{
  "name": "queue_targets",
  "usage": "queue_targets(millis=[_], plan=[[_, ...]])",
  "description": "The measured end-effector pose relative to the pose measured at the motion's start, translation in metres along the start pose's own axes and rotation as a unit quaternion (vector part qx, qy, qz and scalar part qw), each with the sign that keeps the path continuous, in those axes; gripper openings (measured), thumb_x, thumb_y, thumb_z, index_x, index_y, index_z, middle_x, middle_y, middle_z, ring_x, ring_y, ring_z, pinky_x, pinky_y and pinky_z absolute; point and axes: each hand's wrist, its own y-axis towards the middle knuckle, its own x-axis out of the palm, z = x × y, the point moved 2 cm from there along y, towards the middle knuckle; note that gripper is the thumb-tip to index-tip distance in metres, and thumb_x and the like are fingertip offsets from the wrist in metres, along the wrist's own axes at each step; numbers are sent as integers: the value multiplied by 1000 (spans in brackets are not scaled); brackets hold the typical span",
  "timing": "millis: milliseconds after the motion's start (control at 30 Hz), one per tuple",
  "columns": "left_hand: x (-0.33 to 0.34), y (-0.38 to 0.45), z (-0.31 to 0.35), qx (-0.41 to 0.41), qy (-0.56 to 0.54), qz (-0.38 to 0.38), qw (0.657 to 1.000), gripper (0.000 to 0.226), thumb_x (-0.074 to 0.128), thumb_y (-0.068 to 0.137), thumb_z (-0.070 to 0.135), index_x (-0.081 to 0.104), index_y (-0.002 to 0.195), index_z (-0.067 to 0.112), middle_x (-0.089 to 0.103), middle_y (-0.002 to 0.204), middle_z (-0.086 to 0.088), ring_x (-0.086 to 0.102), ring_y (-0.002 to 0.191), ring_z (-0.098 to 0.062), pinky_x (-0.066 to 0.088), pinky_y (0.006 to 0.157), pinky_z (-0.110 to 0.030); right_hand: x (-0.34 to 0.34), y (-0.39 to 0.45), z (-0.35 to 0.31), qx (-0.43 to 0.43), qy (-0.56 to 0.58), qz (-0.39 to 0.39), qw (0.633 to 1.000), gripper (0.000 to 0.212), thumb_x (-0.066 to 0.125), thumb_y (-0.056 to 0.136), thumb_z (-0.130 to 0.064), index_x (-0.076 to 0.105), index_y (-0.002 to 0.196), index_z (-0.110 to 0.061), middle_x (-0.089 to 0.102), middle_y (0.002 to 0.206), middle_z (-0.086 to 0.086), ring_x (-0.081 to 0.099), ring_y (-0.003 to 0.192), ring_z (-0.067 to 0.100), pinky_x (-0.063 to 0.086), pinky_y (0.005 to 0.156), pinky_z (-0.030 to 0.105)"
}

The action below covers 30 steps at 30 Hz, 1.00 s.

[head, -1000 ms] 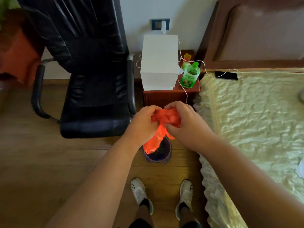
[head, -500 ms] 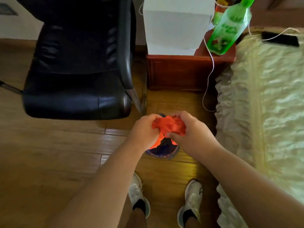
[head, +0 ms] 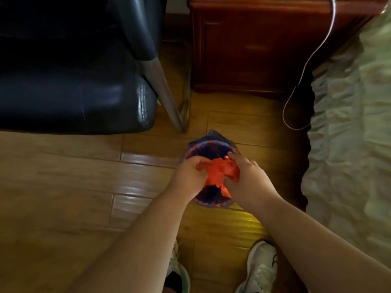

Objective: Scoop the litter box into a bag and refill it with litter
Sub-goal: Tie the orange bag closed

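A crumpled red plastic bag is held between both hands, just above a small round bin with a dark blue-purple liner on the wooden floor. My left hand grips the bag's left side and my right hand grips its right side. The bag's lower part hangs into the bin's mouth. What lies inside the bin is too dark to make out.
A black leather chair with a metal leg stands at the left. A dark red nightstand is ahead, with a white cable hanging off it. A bed with a pale quilted cover runs along the right. My shoes are below.
The view has tilted down and come closer to the floor. Both hands, still holding the red bag, have lowered to the bin's mouth.
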Motion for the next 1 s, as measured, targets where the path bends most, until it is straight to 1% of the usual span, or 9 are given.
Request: queue_targets(millis=[167,300,467,600,700,767,867,933,1000], plan=[[29,6,-4,76,56,-98,991,70,79,68,31,58,133,43,66,129,11,63,119,-10,51,106,-37,17,20,13,37,31,44,998,47,71,91,-25,46,130,-30,62,118,0,62,99,21,52,74,29],[31,-2,-6,74,122,-105,984,103,86,74,35,24,155,48,28,155,10,48,132,-12,41,111,-28,24,33,17,36,35,52,997,39,70,92,-25,55,128,-29,48,124,0,55,92,18,50,66,24],[27,9,0,124,183,46,974,38,60,96,30,53,133,33,53,133,1,62,110,-18,50,93,-28,36,45,18,2,17,32,999,41,58,98,-20,57,138,-31,35,142,-1,52,98,12,49,85,21],[32,28,-12,145,165,94,971,14,58,96,28,51,108,27,59,109,4,64,93,-15,57,84,-40,50,54,18,-29,-69,22,997,54,51,98,-17,42,148,-36,44,144,-4,54,121,21,52,89,31],[36,41,-24,144,174,64,972,22,48,94,39,52,113,29,60,114,5,62,102,-14,55,91,-37,64,63,26,-33,-113,-9,993,58,50,96,-11,37,148,-33,50,142,-3,52,126,23,52,90,37],[40,50,-35,134,212,25,968,30,54,97,26,55,126,22,58,127,-1,59,113,-20,50,98,-35,77,70,36,-28,-130,-52,990,61,49,94,-8,37,148,-33,46,147,-3,51,129,24,52,98,40],[49,67,-53,104,287,-33,952,38,52,99,26,53,137,24,50,141,0,54,127,-23,45,108,-39,98,84,53,-12,-162,-126,979,75,55,93,-9,25,157,-33,18,165,-7,39,143,22,43,112,40],[58,79,-64,81,314,-75,943,51,49,100,28,41,150,28,40,155,3,46,139,-24,40,115,-42,110,94,61,-12,-183,-156,971,87,59,93,-9,8,162,-30,-8,168,-12,26,151,19,36,118,39],[66,89,-77,62,322,-114,938,60,45,103,30,25,160,26,27,166,2,34,150,-23,31,122,-40,123,101,66,-16,-211,-170,962,91,60,94,-13,2,163,-24,-15,167,-12,17,154,17,32,121,38]])
